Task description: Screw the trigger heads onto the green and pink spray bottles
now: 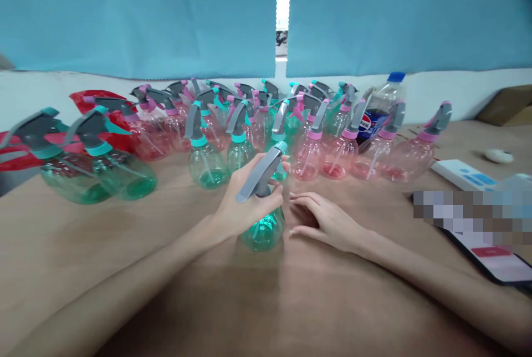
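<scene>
My left hand (245,196) is wrapped round the neck of a green spray bottle (264,233) with a grey trigger head. The bottle stands about upright at the middle of the table, its neck partly hidden by my fingers. Just to its right, my right hand (328,218) rests on the tabletop with fingers apart and nothing in them. Behind my left hand are more green spray bottles (208,166). Pink spray bottles (310,158) stand in a row beyond my right hand.
Two green spray bottles (124,176) stand at the left by a red plastic bag (116,124). Several more fill the back. A Pepsi bottle (374,118) stands behind the pink row. On the right lie a phone (494,260), a white box (461,174) and a white rounded object (499,156).
</scene>
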A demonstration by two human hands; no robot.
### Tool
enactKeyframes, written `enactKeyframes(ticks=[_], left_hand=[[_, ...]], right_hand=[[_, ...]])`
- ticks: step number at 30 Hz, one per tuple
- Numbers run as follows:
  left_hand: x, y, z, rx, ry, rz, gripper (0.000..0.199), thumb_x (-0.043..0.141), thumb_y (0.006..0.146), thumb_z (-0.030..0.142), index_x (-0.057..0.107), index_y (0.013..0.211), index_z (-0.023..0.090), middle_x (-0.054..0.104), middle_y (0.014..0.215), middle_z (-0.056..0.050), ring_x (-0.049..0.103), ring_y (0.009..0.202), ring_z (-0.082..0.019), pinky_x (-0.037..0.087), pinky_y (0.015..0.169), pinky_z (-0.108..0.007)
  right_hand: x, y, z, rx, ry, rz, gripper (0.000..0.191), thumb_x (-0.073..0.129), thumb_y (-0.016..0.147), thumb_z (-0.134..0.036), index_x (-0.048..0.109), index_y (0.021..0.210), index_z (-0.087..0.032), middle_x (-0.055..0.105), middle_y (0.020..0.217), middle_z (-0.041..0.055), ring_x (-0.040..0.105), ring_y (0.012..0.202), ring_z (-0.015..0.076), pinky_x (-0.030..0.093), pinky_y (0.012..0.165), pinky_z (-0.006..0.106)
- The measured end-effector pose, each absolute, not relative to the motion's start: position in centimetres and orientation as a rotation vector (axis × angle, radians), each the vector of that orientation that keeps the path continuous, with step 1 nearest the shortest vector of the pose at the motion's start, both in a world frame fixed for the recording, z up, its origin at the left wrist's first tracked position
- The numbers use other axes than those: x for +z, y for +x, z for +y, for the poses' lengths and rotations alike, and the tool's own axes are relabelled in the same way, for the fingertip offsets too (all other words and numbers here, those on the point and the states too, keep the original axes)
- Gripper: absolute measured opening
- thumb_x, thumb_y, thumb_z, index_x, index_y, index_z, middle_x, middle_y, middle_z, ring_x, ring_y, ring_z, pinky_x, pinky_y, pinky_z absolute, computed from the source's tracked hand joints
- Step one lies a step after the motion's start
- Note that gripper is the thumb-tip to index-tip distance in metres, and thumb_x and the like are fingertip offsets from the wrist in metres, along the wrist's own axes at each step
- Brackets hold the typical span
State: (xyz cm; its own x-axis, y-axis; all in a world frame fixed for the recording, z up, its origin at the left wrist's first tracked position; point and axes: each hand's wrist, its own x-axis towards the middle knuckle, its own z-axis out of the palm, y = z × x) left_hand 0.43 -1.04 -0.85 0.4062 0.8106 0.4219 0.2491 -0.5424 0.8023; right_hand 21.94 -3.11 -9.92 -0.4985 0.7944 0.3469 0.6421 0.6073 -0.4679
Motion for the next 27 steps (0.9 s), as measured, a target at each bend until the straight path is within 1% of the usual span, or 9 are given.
enactKeyframes(ticks=[3, 8, 14, 17, 23, 27], left_hand=[[-1.12, 0.16, -0.63, 1.055, 2.044, 0.919, 0.046, 0.062, 0.075, 0.018, 0.053, 0.120, 0.025, 0.064, 0.117, -0.006, 0.066, 0.081, -0.017, 0.058, 0.071, -0.031], [-1.34, -0.06, -0.23, 0.988, 2.144, 1.001, 0.053, 0.060, 0.076, 0.017, 0.049, 0.127, 0.030, 0.061, 0.128, -0.004, 0.067, 0.082, -0.016, 0.058, 0.076, -0.033], [-1.52, -0.17, -0.18, 0.919, 2.140, 0.983, 0.057, 0.060, 0.079, 0.019, 0.045, 0.132, 0.032, 0.058, 0.130, -0.003, 0.067, 0.086, -0.017, 0.058, 0.079, -0.032], [-1.51, -0.23, -0.30, 0.924, 2.137, 0.962, 0.057, 0.060, 0.080, 0.020, 0.045, 0.133, 0.033, 0.057, 0.132, -0.003, 0.067, 0.084, -0.016, 0.058, 0.079, -0.033], [-0.96, 0.05, -0.80, 0.986, 2.089, 0.977, 0.051, 0.060, 0.078, 0.017, 0.052, 0.126, 0.029, 0.062, 0.124, -0.003, 0.067, 0.080, -0.016, 0.056, 0.074, -0.031], [-0.67, 0.22, -1.01, 0.995, 2.109, 1.027, 0.045, 0.059, 0.077, 0.017, 0.056, 0.121, 0.027, 0.067, 0.111, -0.003, 0.066, 0.079, -0.018, 0.054, 0.075, -0.035]], right_hand=[[-9.95, 21.76, -3.13, 0.407, -1.129, -2.284, 0.043, 0.062, 0.086, -0.050, 0.055, 0.116, -0.020, 0.059, 0.126, 0.0150, 0.059, 0.114, 0.0288, 0.051, 0.094, 0.049], [-9.95, 21.89, -3.11, 0.395, -1.119, -2.311, 0.042, 0.062, 0.087, -0.048, 0.055, 0.116, -0.018, 0.061, 0.125, 0.0152, 0.056, 0.118, 0.0285, 0.049, 0.096, 0.048], [-10.08, 22.01, -3.07, 0.388, -1.110, -2.335, 0.041, 0.059, 0.089, -0.048, 0.055, 0.116, -0.018, 0.061, 0.125, 0.0153, 0.055, 0.120, 0.0294, 0.048, 0.097, 0.050], [-10.06, 22.01, -3.09, 0.397, -1.102, -2.328, 0.039, 0.060, 0.089, -0.047, 0.056, 0.116, -0.019, 0.062, 0.125, 0.0149, 0.055, 0.120, 0.0297, 0.048, 0.097, 0.051], [-9.83, 21.93, -3.19, 0.388, -1.104, -2.315, 0.034, 0.057, 0.091, -0.043, 0.058, 0.115, -0.020, 0.064, 0.122, 0.0142, 0.057, 0.118, 0.0289, 0.049, 0.096, 0.051], [-9.89, 21.89, -3.19, 0.371, -1.096, -2.309, 0.032, 0.056, 0.092, -0.040, 0.058, 0.116, -0.020, 0.065, 0.119, 0.0136, 0.057, 0.118, 0.0286, 0.050, 0.095, 0.051]])
